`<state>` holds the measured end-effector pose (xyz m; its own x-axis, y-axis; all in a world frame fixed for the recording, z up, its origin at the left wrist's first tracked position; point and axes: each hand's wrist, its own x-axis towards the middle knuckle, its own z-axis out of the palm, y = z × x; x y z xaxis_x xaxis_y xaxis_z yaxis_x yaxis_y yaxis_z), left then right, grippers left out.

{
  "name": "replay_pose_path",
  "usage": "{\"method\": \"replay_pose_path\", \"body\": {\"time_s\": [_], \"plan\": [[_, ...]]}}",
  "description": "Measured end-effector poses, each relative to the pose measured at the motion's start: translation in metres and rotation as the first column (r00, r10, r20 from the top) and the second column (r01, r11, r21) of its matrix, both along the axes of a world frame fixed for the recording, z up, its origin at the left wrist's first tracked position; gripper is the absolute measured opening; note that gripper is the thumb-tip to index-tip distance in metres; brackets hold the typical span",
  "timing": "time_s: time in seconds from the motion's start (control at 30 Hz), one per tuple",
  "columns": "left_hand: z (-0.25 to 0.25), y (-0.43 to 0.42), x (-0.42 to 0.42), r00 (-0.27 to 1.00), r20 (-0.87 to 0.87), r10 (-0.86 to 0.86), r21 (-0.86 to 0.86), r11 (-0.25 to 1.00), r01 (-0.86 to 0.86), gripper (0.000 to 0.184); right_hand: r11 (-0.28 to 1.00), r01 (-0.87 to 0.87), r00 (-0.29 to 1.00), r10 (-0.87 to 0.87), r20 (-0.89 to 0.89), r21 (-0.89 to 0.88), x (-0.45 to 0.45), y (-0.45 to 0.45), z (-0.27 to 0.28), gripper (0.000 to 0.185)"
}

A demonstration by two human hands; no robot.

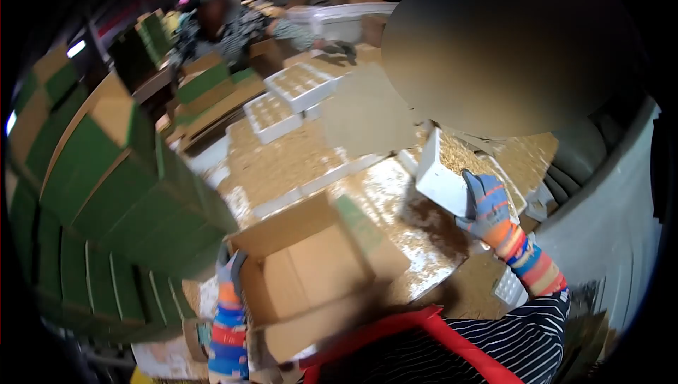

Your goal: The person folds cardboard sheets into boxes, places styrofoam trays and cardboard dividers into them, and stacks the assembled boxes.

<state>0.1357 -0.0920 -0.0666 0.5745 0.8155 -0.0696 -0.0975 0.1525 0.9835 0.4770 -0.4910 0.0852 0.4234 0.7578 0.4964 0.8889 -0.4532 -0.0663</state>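
Observation:
An open, empty-looking cardboard box (pixel 311 267) stands low in the middle, its flaps spread. My left hand (pixel 229 269), in a grey glove with a striped sleeve, grips the box's left wall. On the right, my right hand (pixel 487 204) holds the near end of a white foam tray (pixel 441 185), which is tilted on its side and filled with straw-coloured loose material. Beneath the tray lies a table surface (pixel 385 186) strewn with white and brown bits.
Stacked green and brown cartons (pixel 106 193) rise on the left. White trays (pixel 300 84) and a flat cardboard sheet (pixel 371 109) lie beyond the box. A co-worker (pixel 226 34) reaches across at the back. A large dark blur covers the upper right.

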Motion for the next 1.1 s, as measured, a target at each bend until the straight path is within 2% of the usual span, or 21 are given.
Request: {"method": "replay_pose_path", "body": {"time_s": [0.07,0.13,0.2,0.27,0.3,0.4,0.47,0.5,0.53,0.57,0.6,0.63,0.73,0.77,0.87,0.93,0.97,1.0,1.03,1.07,1.1], "plan": [[0.039,-0.03,0.015,0.999,0.036,0.024,0.061,0.998,-0.026,0.023,0.981,-0.185,0.981,0.181,0.069,0.052,-0.053,0.034,0.04,0.082],[0.032,-0.027,0.017,0.997,0.047,0.061,0.084,0.994,-0.065,0.04,0.9,-0.403,0.909,0.373,0.185,0.165,-0.097,0.069,0.061,0.078],[0.028,-0.029,0.02,0.971,-0.076,0.228,0.367,0.912,-0.185,0.041,0.749,-0.613,0.789,0.562,0.249,0.252,-0.128,0.099,0.058,0.076],[-0.01,-0.009,0.02,0.974,0.085,0.211,0.204,0.953,-0.224,0.037,0.648,-0.719,0.694,0.689,0.211,0.249,-0.16,0.119,0.06,0.07],[-0.004,-0.011,0.007,0.993,0.061,0.103,0.185,0.976,-0.113,0.03,0.573,-0.782,0.619,0.758,0.204,0.243,-0.165,0.126,0.051,0.066],[0.02,-0.021,-0.007,0.995,0.063,0.08,0.096,0.992,-0.086,0.026,0.548,-0.832,0.554,0.828,0.083,0.088,-0.174,0.134,0.051,0.068],[0.03,-0.024,-0.004,0.98,-0.083,0.179,0.309,0.94,-0.145,0.025,0.512,-0.856,0.517,0.847,-0.12,-0.072,-0.169,0.151,0.059,0.075],[0.019,-0.016,-0.004,0.953,-0.162,0.255,0.675,0.734,-0.082,0.027,0.516,-0.847,0.53,0.841,-0.113,-0.129,-0.166,0.163,0.056,0.073],[0.007,-0.01,-0.003,0.909,-0.219,0.355,0.91,0.411,0.058,0.029,0.517,-0.836,0.54,0.835,-0.107,-0.182,-0.162,0.176,0.047,0.071],[0.01,-0.013,0.004,0.91,-0.276,0.308,0.638,0.767,-0.066,0.032,0.48,-0.846,0.521,0.837,-0.167,-0.232,-0.16,0.187,0.039,0.067],[0.018,-0.019,0.013,0.922,-0.287,0.258,0.233,0.953,-0.194,0.034,0.432,-0.857,0.496,0.839,-0.222,-0.281,-0.157,0.198,0.031,0.062],[0.03,-0.028,0.015,0.883,-0.326,0.337,0.265,0.929,-0.257,0.033,0.364,-0.841,0.508,0.785,-0.354,-0.4,-0.152,0.212,0.017,0.054],[0.021,-0.035,0.024,0.778,-0.41,0.476,0.416,0.857,-0.305,0.033,0.176,-0.885,0.365,0.836,-0.409,-0.432,-0.148,0.225,-0.011,0.051],[-0.005,-0.026,0.021,0.874,-0.207,0.44,0.392,0.856,-0.338,0.032,0.154,-0.898,0.325,0.863,-0.386,-0.412,-0.147,0.225,-0.015,0.046],[0.024,-0.049,-0.054,0.769,-0.181,0.613,0.506,0.729,-0.461,0.033,0.119,-0.892,0.364,0.759,-0.539,-0.435,-0.154,0.22,-0.029,0.044],[0.022,-0.05,-0.123,0.577,-0.289,0.764,0.585,0.618,-0.525,0.034,0.12,-0.896,0.369,0.737,-0.567,-0.428,-0.147,0.22,-0.072,0.045],[0.014,-0.047,-0.16,0.472,-0.395,0.788,0.617,0.608,-0.499,0.034,0.1,-0.93,0.336,0.621,-0.708,-0.354,-0.147,0.221,-0.09,0.049],[0.001,-0.041,-0.194,0.377,-0.512,0.772,0.641,0.635,-0.43,0.035,0.11,-0.89,0.405,0.637,-0.656,-0.442,-0.145,0.219,-0.103,0.051],[-0.016,-0.026,-0.228,0.294,-0.612,0.734,0.65,0.679,-0.341,0.035,0.031,-0.875,0.431,0.505,-0.748,-0.484,-0.148,0.227,-0.102,0.051],[-0.035,-0.012,-0.248,0.244,-0.689,0.683,0.634,0.73,-0.255,0.036,0.066,-0.917,0.366,0.533,-0.763,-0.394,-0.147,0.226,-0.099,0.046],[-0.054,-0.004,-0.263,0.206,-0.738,0.643,0.612,0.766,-0.196,0.036,-0.005,-0.938,0.297,0.502,-0.812,-0.347,-0.143,0.231,-0.09,0.041]]}}
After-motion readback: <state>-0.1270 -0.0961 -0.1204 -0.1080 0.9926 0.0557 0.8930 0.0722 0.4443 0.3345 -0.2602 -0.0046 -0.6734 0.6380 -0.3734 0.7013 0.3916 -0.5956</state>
